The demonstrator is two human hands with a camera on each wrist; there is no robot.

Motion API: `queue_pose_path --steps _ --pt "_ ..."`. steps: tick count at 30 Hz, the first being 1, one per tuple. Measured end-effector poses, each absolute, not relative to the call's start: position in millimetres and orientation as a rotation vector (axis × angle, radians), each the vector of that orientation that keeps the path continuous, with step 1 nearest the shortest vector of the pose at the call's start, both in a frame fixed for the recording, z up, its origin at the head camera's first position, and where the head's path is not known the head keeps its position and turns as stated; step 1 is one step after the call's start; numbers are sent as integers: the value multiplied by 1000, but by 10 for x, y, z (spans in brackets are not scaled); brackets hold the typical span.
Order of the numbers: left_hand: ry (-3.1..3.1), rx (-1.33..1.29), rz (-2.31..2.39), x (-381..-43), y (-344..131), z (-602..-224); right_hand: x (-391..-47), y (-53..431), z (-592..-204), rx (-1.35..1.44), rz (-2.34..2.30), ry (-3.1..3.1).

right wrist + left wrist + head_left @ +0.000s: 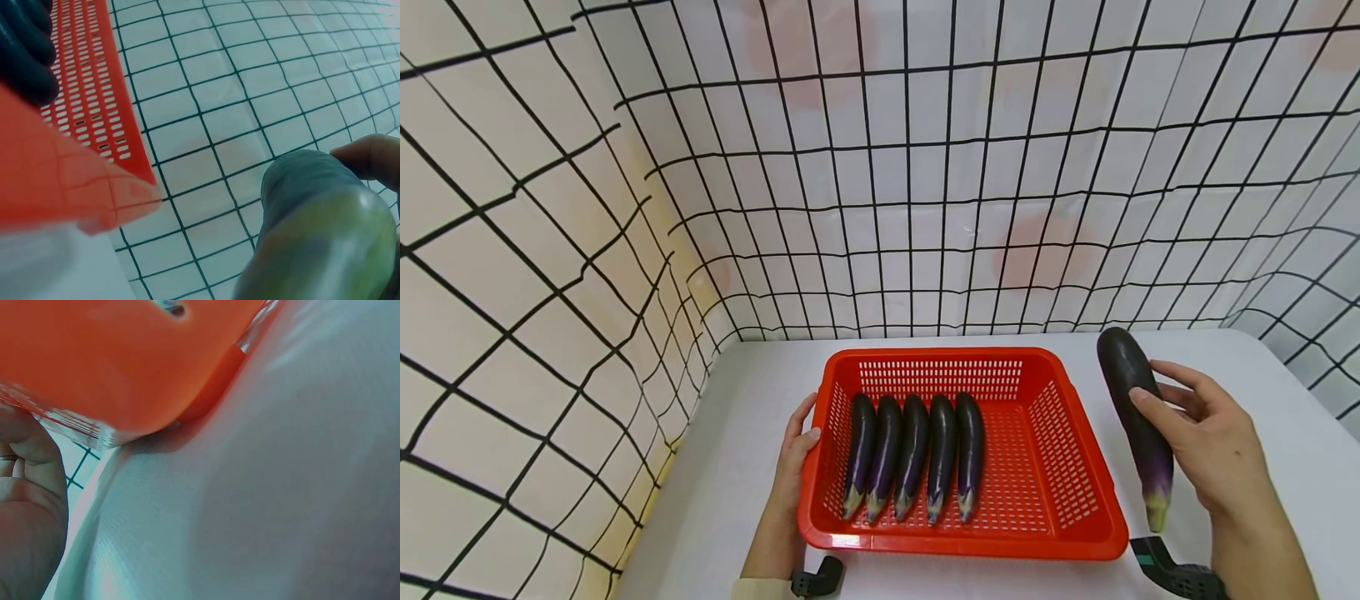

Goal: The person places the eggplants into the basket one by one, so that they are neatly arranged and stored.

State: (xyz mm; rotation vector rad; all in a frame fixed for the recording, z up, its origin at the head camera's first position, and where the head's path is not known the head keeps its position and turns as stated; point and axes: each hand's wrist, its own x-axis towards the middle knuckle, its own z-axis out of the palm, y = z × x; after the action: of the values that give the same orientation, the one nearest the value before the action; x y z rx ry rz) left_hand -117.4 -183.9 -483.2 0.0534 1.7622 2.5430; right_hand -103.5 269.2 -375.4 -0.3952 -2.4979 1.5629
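Note:
My right hand point(1213, 446) grips a dark purple eggplant point(1138, 408) in the air to the right of a red plastic basket point(962, 546). The eggplant's pale green stem end points down toward me, and it looms large in the right wrist view point(319, 237). With thumb on the rim and fingers along the outer wall, my left hand point(793, 462) holds the basket's left side. Inside the basket several eggplants point(913, 450) lie side by side in a row on the left, stem ends toward me. The basket's right part shows its bare slotted floor.
The basket stands on a white tabletop point(715, 467). Black wire grid point(910, 183) over pale sheeting rises behind the table and along its left and right sides. Black wrist camera mounts point(1180, 575) sit below both hands.

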Motion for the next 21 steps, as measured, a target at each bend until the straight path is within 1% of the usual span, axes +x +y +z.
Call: queue_pose_path --steps 8,21 --pt "1747 45 2555 -1175 -1839 -4841 -1064 2577 -3720 -305 1582 -2509" --pt "1755 9 2539 -1179 -1835 -4839 -1179 2285 -3654 -66 1646 -2514"
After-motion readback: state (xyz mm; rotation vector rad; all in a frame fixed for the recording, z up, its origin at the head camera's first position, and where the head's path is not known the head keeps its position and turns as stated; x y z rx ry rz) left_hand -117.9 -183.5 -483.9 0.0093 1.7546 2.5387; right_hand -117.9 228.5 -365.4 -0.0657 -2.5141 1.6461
